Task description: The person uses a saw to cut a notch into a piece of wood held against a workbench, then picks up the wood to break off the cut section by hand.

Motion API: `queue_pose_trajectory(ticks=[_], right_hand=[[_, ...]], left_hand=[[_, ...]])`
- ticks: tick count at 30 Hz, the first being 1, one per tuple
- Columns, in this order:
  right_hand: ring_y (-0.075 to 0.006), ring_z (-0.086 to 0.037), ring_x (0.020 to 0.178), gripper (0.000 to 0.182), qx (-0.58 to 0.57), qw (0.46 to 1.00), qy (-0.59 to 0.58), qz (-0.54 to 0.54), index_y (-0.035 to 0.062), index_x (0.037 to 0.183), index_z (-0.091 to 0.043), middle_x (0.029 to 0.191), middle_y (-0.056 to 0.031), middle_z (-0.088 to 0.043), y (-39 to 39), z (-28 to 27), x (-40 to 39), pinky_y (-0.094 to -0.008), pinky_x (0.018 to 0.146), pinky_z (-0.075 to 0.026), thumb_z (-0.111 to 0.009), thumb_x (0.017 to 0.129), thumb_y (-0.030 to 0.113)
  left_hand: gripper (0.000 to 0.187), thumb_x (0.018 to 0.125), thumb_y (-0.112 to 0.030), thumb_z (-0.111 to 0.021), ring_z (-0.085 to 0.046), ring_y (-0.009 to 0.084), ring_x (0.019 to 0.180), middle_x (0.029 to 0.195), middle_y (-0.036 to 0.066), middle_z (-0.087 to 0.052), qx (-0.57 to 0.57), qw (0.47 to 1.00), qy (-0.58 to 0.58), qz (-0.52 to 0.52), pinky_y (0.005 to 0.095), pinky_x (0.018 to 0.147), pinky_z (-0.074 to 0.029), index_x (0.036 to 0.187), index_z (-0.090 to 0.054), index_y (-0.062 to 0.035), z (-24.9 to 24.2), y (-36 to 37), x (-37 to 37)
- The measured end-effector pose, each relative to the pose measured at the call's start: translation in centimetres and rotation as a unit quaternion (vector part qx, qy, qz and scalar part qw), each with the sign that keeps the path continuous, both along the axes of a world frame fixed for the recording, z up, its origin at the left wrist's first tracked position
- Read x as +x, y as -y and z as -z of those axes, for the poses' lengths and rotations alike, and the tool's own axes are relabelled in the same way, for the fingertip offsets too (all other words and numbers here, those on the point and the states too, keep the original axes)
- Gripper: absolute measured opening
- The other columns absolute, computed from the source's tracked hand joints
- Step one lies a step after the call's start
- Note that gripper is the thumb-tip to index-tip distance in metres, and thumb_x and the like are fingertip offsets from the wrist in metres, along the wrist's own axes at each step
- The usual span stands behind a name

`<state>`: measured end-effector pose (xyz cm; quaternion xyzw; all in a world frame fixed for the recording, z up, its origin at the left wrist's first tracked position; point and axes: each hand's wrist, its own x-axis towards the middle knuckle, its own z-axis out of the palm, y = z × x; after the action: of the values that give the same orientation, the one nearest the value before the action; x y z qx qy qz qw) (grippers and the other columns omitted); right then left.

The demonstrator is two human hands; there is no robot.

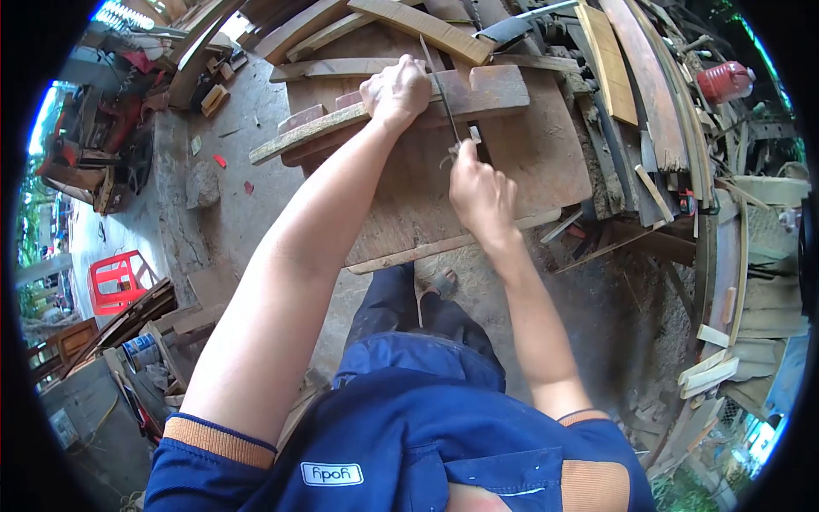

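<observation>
My right hand (483,189) is closed around the handle of a handsaw, most of the handle being hidden by the fingers. The narrow saw blade (446,104) points away from me and lies across a notched wooden board (486,92). To the left of the blade, my left hand (397,90) is closed over the same board, its fingertips out of sight. Another curved wooden piece (299,136) lies along the board's left part. Both rest on a low wooden worktable (409,209) in front of my legs.
Loose planks (426,30) lie at the worktable's far side. More lumber (610,72) is piled on the right, near a red plastic bottle (725,83). A red plastic chair (119,282) stands at the left. My foot (444,282) is by the table's near edge.
</observation>
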<state>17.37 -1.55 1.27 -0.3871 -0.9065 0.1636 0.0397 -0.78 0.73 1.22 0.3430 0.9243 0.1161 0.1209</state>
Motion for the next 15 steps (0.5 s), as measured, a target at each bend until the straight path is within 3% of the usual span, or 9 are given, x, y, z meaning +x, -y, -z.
queue_pose_trajectory(ticks=[5, 8, 13, 15], right_hand=[[-0.0364, -0.071, 0.076, 0.019, 0.017, 0.999, -0.027, 0.002, 0.0029, 0.103, -0.051, 0.077, -0.0217, -0.070, -3.7, 0.6, -4.9, -0.0479, 0.069, -0.056, -0.042, 0.093, 0.016], [-0.0368, -0.071, 0.077, 0.018, 0.033, 0.999, -0.039, 0.004, 0.0025, 0.102, -0.051, 0.078, -0.0216, -0.070, -3.1, 0.4, -3.6, -0.0482, 0.068, -0.056, -0.042, 0.093, 0.015], [-0.0359, -0.071, 0.080, 0.020, -0.040, 0.999, 0.036, 0.003, 0.0014, 0.103, -0.052, 0.082, -0.0221, -0.071, 0.3, -1.2, 1.3, -0.0480, 0.070, -0.056, -0.042, 0.093, 0.015], [-0.0356, -0.071, 0.080, 0.021, -0.030, 0.999, 0.017, 0.002, 0.0018, 0.104, -0.052, 0.083, -0.0220, -0.071, -1.3, -1.2, -0.7, -0.0476, 0.070, -0.056, -0.041, 0.093, 0.016]], left_hand=[[0.042, 0.098, -0.037, -0.033, -0.064, 0.0370, 0.105, 0.107, 0.019, -0.069, 0.025, 1.000, -0.017, -0.007, 0.0477, 0.091, -0.045, 0.111, -0.064, -0.0117, 0.2, 0.0, 0.1], [0.042, 0.098, -0.036, -0.034, -0.066, 0.0358, 0.101, 0.102, 0.019, -0.070, 0.043, 0.999, -0.021, -0.005, 0.0463, 0.088, -0.046, 0.106, -0.067, -0.0106, 0.4, -0.3, 0.4], [0.043, 0.098, -0.036, -0.034, -0.066, 0.0361, 0.101, 0.102, 0.020, -0.070, 0.023, 0.999, -0.022, -0.007, 0.0452, 0.088, -0.047, 0.106, -0.067, -0.0100, -0.1, 0.3, 0.0], [0.043, 0.098, -0.036, -0.034, -0.066, 0.0356, 0.103, 0.103, 0.019, -0.070, 0.034, 0.999, -0.020, -0.011, 0.0447, 0.089, -0.047, 0.108, -0.067, -0.0118, -0.1, 0.2, 0.5]])
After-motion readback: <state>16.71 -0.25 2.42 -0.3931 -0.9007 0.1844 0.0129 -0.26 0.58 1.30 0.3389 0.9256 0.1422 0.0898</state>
